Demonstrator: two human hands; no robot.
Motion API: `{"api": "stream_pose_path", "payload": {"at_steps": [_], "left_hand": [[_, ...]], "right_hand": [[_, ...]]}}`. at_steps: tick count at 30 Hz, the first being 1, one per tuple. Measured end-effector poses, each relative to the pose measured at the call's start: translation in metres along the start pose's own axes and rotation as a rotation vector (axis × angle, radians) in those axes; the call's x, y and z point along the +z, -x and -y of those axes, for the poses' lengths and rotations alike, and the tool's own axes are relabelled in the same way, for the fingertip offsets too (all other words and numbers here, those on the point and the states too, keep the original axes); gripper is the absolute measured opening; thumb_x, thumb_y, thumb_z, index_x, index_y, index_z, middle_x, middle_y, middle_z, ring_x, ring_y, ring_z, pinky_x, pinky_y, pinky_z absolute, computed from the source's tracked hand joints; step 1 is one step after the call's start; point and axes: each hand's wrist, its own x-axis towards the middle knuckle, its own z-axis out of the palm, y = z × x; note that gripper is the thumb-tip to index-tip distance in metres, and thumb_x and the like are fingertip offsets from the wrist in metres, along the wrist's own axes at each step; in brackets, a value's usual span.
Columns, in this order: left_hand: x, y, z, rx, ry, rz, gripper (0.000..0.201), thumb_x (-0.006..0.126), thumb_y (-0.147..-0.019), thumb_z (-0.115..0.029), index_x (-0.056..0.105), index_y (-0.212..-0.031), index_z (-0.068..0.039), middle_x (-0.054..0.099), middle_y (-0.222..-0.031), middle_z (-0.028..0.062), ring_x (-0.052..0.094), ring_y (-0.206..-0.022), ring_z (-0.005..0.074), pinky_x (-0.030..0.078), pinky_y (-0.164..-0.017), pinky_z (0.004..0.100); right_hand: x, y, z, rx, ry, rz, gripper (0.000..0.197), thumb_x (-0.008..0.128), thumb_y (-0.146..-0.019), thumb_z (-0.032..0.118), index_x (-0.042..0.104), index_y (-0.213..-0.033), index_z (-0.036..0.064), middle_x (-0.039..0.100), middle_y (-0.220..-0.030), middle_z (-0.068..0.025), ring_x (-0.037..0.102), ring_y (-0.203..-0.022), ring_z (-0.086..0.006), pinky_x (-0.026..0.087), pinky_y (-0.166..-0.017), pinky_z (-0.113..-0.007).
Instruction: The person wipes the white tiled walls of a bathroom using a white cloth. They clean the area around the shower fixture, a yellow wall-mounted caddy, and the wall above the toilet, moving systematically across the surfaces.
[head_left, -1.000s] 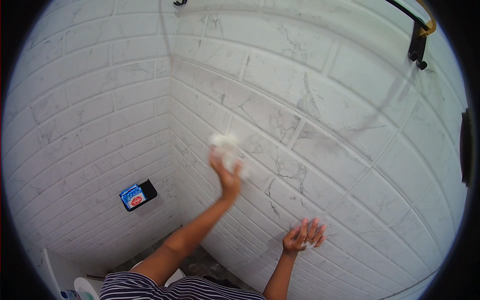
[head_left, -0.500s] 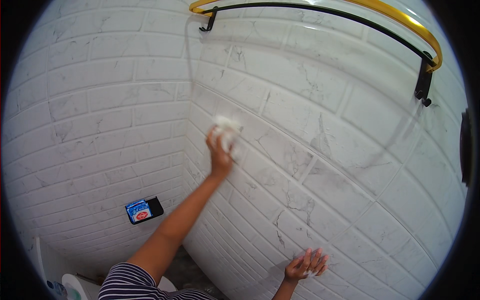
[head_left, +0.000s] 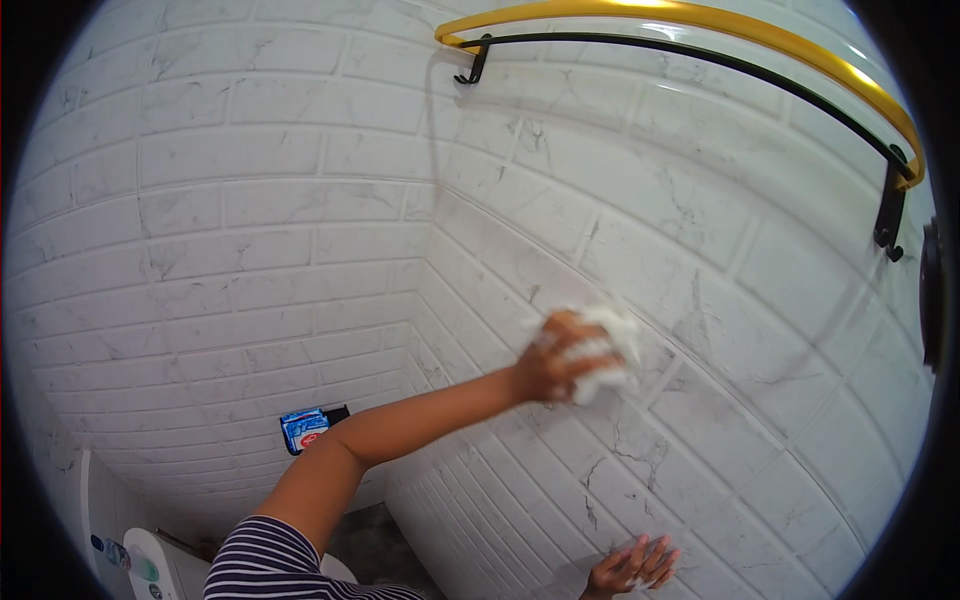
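My left hand is closed around a soft white wad, pressed to the tiled wall. The wad is blurred, so whether it is a cloth or a sponge is unclear. Lower right, my right hand lies against the same wall with its fingers extended, holding nothing. A little white, foam-like stuff clings to it. The tiles are white with grey marbling.
A gold and black towel rack with hooks juts out above. Left of the corner, a blue and white packet sits in a black wall holder, partly behind my left arm. Bottles stand at lower left, above a dark floor.
My left hand has swept the white wad rightward and down along the wall. The right hand stays against the wall. The whole view has shifted a little.
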Motion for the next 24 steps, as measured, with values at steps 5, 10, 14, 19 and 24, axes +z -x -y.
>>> {"api": "stream_pose_path", "payload": {"at_steps": [5,10,14,19,24], "left_hand": [[-0.009,-0.019,0.035,0.006,-0.042,-0.075,0.035,0.070,-0.068,-0.034,0.062,-0.098,-0.018,0.054,-0.104,0.0045,0.045,-0.099,0.0255,0.034,-0.086,0.0410],[-0.032,-0.014,0.175,-0.455,-0.031,-0.498,0.048,0.050,-0.067,0.012,0.043,-0.114,0.001,0.041,-0.108,0.0178,0.040,-0.100,0.0348,0.038,-0.083,0.0436],[-0.074,-0.007,0.243,-0.800,-0.434,-0.471,0.041,0.050,-0.075,0.009,0.041,-0.114,0.000,0.039,-0.109,0.0189,0.038,-0.100,0.0359,0.036,-0.085,0.0437],[-0.060,-0.014,0.219,-0.765,-0.463,-0.420,0.040,0.045,-0.075,0.009,0.040,-0.114,0.002,0.037,-0.108,0.0182,0.038,-0.103,0.0332,0.036,-0.090,0.0402],[0.000,-0.087,0.046,-0.177,-0.233,-0.106,0.034,0.059,-0.070,-0.002,0.055,-0.103,-0.006,0.048,-0.110,0.0130,0.044,-0.101,0.0274,0.036,-0.085,0.0386]], "right_hand": [[-0.003,-0.009,0.008,-0.049,0.083,0.028,0.035,0.042,-0.083,0.008,0.052,-0.116,0.0085,0.045,-0.130,-0.0149,0.033,-0.126,-0.0363,0.013,-0.105,-0.046],[-0.004,-0.006,0.007,-0.040,0.096,0.052,0.035,0.042,-0.082,0.007,0.053,-0.116,0.0080,0.044,-0.131,-0.0153,0.032,-0.126,-0.0376,0.012,-0.105,-0.046],[-0.001,-0.007,0.007,-0.005,0.013,-0.006,0.029,0.047,-0.084,0.019,0.058,-0.109,0.0093,0.052,-0.122,-0.0157,0.041,-0.118,-0.0394,0.020,-0.099,-0.052],[0.002,-0.004,0.012,-0.029,0.055,0.024,0.034,0.043,-0.082,0.007,0.053,-0.115,0.0083,0.044,-0.130,-0.0146,0.031,-0.127,-0.0374,0.011,-0.105,-0.047],[-0.003,0.005,-0.002,-0.013,0.110,0.030,0.034,0.043,-0.083,0.009,0.052,-0.116,0.0096,0.044,-0.131,-0.0140,0.030,-0.127,-0.0367,0.011,-0.105,-0.047]]}}
